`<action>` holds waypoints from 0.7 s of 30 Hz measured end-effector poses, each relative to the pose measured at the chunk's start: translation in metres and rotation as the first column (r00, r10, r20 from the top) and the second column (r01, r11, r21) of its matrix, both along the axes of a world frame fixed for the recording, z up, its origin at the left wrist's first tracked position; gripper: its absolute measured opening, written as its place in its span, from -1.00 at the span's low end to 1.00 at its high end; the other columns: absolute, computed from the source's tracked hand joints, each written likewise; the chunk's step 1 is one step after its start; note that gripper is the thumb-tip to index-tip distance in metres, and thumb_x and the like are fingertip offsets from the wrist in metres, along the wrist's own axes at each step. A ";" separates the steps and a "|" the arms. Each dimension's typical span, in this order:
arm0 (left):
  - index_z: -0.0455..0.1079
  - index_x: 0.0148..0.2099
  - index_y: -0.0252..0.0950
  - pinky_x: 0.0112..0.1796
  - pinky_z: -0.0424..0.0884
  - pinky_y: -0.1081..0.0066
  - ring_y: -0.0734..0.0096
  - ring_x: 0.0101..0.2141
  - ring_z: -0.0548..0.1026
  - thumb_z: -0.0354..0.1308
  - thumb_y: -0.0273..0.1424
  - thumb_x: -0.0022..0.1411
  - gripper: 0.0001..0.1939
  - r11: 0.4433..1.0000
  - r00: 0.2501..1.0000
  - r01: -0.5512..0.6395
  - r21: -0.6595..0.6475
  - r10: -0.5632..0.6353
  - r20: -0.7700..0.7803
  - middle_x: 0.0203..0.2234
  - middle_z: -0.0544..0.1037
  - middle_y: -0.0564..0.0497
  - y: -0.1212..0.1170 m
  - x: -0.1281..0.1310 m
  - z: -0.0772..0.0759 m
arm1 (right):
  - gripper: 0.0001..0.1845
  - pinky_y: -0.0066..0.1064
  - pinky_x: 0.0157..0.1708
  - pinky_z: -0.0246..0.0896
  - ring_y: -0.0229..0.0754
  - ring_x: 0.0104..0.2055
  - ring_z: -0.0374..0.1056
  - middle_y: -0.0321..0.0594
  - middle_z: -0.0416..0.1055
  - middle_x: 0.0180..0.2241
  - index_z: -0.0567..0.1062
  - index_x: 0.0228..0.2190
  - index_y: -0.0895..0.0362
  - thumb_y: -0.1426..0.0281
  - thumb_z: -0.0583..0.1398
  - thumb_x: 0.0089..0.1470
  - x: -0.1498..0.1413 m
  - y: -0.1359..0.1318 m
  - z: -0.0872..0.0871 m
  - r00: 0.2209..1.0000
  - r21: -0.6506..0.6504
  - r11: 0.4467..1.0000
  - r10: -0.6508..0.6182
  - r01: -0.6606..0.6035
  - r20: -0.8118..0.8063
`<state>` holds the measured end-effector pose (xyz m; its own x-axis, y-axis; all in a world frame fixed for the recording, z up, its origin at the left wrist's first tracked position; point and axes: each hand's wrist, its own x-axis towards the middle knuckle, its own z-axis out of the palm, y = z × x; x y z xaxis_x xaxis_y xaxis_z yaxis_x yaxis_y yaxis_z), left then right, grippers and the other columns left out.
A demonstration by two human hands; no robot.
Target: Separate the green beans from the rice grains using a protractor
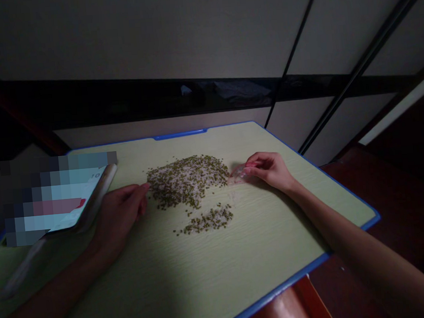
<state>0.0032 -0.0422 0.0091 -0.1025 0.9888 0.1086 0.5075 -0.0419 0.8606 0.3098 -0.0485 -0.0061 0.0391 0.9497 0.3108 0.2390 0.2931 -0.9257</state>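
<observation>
Head view: one table, pale green with a blue edge, under both hands.
Left hand: at the pile's near-left edge, fingers curled in; cannot tell whether the tips meet or hold anything.
Right hand: thumb and fingers pinched together on the bag, just right of the pile.
Bag: one, small, clear, with a red strip at the right hand's fingertips; body reaching left from them to the pile's edge.
Pile: one, large, green beans mixed with white grains; between the two hands, spread loose on the table.
Heap: one, smaller, same mix; nearer the wearer than the right hand, and to its left.
Screen: one, lit, tilted, partly pixelated; just left of the left hand.
Pale strip: one, blurred, left of the left forearm; kind not clear.
Cabinet: light panels, dark band; beyond both hands.
Floor: dark red; right of the right hand, below the table.
</observation>
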 end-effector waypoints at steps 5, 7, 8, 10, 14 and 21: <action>0.13 -0.76 -0.23 -0.65 0.05 0.50 0.57 -0.75 0.13 0.01 -0.14 0.01 -0.58 1.000 1.000 0.000 0.000 0.000 0.007 -0.87 0.17 0.19 0.001 -0.002 -0.002 | -0.84 -0.48 -0.60 0.14 -0.33 -0.61 0.26 -0.32 0.39 -0.66 0.43 -0.61 0.17 0.39 0.31 -0.31 0.000 0.002 -0.001 0.999 -0.003 1.000 -0.031 0.031 -0.006; 0.13 -0.76 -0.23 -0.64 0.05 0.50 0.57 -0.75 0.13 0.02 -0.13 0.01 -0.57 1.000 1.000 0.004 0.001 -0.004 -0.001 -0.87 0.17 0.19 0.002 -0.004 -0.004 | -0.84 -0.48 -0.59 0.14 -0.33 -0.61 0.27 -0.31 0.39 -0.65 0.44 -0.61 0.17 0.39 0.31 -0.31 0.001 0.003 -0.002 0.999 0.008 0.999 -0.046 0.046 -0.007; 0.13 -0.76 -0.23 -0.64 0.05 0.50 0.57 -0.75 0.13 0.01 -0.13 0.02 -0.57 1.000 1.000 0.005 0.004 -0.005 -0.006 -0.87 0.17 0.20 0.002 -0.004 -0.004 | -0.83 -0.48 -0.59 0.14 -0.32 -0.61 0.27 -0.31 0.39 -0.65 0.44 -0.61 0.17 0.38 0.32 -0.31 0.001 0.003 -0.002 0.999 0.012 0.999 -0.051 0.051 -0.008; 0.13 -0.76 -0.24 -0.63 0.05 0.49 0.57 -0.74 0.13 0.01 -0.13 0.03 -0.57 1.000 1.000 0.007 0.011 -0.007 -0.012 -0.87 0.16 0.20 0.002 -0.005 -0.005 | -0.82 -0.47 -0.58 0.15 -0.32 -0.61 0.28 -0.31 0.40 -0.65 0.43 -0.61 0.17 0.37 0.32 -0.31 0.001 0.002 -0.003 0.999 0.016 0.999 -0.051 0.051 -0.007; 0.13 -0.74 -0.24 -0.62 0.06 0.49 0.56 -0.73 0.13 0.01 -0.15 0.04 -0.58 1.000 1.000 0.014 0.000 -0.014 -0.013 -0.86 0.17 0.20 0.002 -0.005 -0.005 | -0.81 -0.47 -0.59 0.15 -0.31 -0.61 0.27 -0.31 0.39 -0.65 0.43 -0.61 0.17 0.35 0.32 -0.30 0.000 0.001 -0.002 1.000 0.016 0.999 -0.029 0.029 0.009; 0.13 -0.75 -0.23 -0.62 0.05 0.48 0.55 -0.73 0.13 0.00 -0.16 0.03 -0.59 1.000 1.000 0.007 -0.012 -0.007 -0.011 -0.86 0.17 0.18 -0.002 0.000 0.001 | -0.77 -0.44 -0.58 0.19 -0.28 -0.60 0.30 -0.28 0.40 -0.64 0.42 -0.61 0.16 0.29 0.32 -0.29 0.001 0.002 -0.003 0.998 0.037 0.998 -0.056 0.055 0.041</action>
